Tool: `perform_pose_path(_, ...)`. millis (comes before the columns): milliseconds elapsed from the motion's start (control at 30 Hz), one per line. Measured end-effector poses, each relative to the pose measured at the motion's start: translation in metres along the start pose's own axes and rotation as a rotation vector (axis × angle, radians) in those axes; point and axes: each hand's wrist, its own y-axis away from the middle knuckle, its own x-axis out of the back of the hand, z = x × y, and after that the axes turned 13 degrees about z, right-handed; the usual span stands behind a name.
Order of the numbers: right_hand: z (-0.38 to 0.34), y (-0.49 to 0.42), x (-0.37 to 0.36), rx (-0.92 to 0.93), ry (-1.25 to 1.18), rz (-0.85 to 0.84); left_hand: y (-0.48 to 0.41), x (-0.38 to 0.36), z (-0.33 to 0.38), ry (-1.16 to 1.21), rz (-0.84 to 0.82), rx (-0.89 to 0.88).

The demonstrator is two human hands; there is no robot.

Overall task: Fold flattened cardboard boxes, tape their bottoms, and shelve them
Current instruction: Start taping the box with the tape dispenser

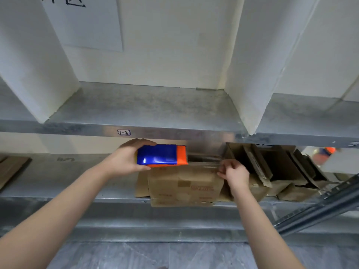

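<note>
Two bare hands reach to the lower shelf of a metal rack. The left hand grips a blue and orange tape dispenser, with the thumb under it and the fingers curled over its top, and holds it just above the left part of a brown box. The box stands on the front of the lower shelf, and its front side comes a little over the shelf edge. From the dispenser a strip of clear tape runs to the right along the top of the box. The right hand pinches the end of this tape at the top right edge of the box, with its fingers curled close together. To the right, on the same shelf, stand more boxes with open dark insides, close beside each other. At the far left of the shelf lies flat cardboard. The upper shelf carries a small label reading "1-3" on its front edge, and white panels stand on it as dividers. A white sheet with black marks hangs on the back wall.
</note>
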Motion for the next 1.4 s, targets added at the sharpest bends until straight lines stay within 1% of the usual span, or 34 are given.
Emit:
perform_pose_path(133,-0.004,-0.01,0.012,-0.04,-0.049,0.05,-0.01,0.011,-0.002,0.028,-0.054,0.09)
perform_pose_path(233,-0.003,-0.011,0.011,-0.089,-0.059,0.08,-0.016,0.015,0.001,-0.012,-0.078,0.11)
perform_pose_path(300,-0.001,-0.014,0.009,-0.091,-0.05,0.094,-0.019,0.017,0.004,-0.031,-0.091,0.103)
perform_pose_path(400,-0.003,-0.013,0.001,-0.113,-0.062,0.077,-0.026,0.013,0.01,-0.103,-0.152,0.083)
perform_pose_path(500,0.003,-0.011,-0.011,-0.154,-0.099,0.035,-0.034,0.008,0.006,-0.184,-0.202,0.134)
perform_pose_path(600,0.012,-0.014,-0.015,-0.082,-0.004,0.019,-0.036,0.004,0.001,-0.189,-0.274,0.192)
perform_pose_path(667,0.019,-0.017,-0.017,-0.004,0.086,-0.005,-0.036,0.001,-0.002,-0.19,-0.287,0.177)
perform_pose_path(700,0.022,-0.018,-0.019,0.064,0.154,-0.007,-0.036,-0.001,-0.003,-0.19,-0.286,0.164)
perform_pose_path(800,0.031,-0.02,-0.022,0.303,0.427,0.069,-0.037,-0.003,-0.003,-0.191,-0.299,0.164)
perform_pose_path(833,0.034,-0.022,-0.023,0.344,0.463,0.096,-0.038,-0.003,-0.004,-0.197,-0.306,0.169)
perform_pose_path(867,0.035,-0.023,-0.025,0.337,0.454,0.098,-0.037,-0.002,-0.005,-0.201,-0.308,0.171)
perform_pose_path(967,0.033,-0.025,-0.033,0.222,0.4,0.052,-0.037,-0.001,-0.01,-0.212,-0.311,0.187)
perform_pose_path(1033,0.03,-0.027,-0.036,0.184,0.367,0.029,-0.035,0.001,-0.013,-0.219,-0.314,0.205)
perform_pose_path(1100,0.028,-0.028,-0.042,0.104,0.308,0.033,-0.032,0.006,-0.017,-0.237,-0.314,0.218)
perform_pose_path(1133,0.031,-0.028,-0.048,0.022,0.243,0.023,-0.031,0.01,-0.02,-0.257,-0.316,0.228)
perform_pose_path(1233,0.042,-0.015,-0.068,-0.328,-0.085,-0.085,-0.025,0.025,-0.032,-0.335,-0.362,0.265)
perform_pose_path(1267,0.044,-0.01,-0.074,-0.378,-0.126,-0.111,-0.022,0.029,-0.035,-0.338,-0.361,0.273)
perform_pose_path(1333,0.043,-0.005,-0.08,-0.395,-0.149,-0.146,-0.018,0.035,-0.04,-0.309,-0.328,0.285)
perform_pose_path(1400,0.041,-0.007,-0.082,-0.355,-0.131,-0.169,-0.016,0.036,-0.041,-0.287,-0.303,0.27)
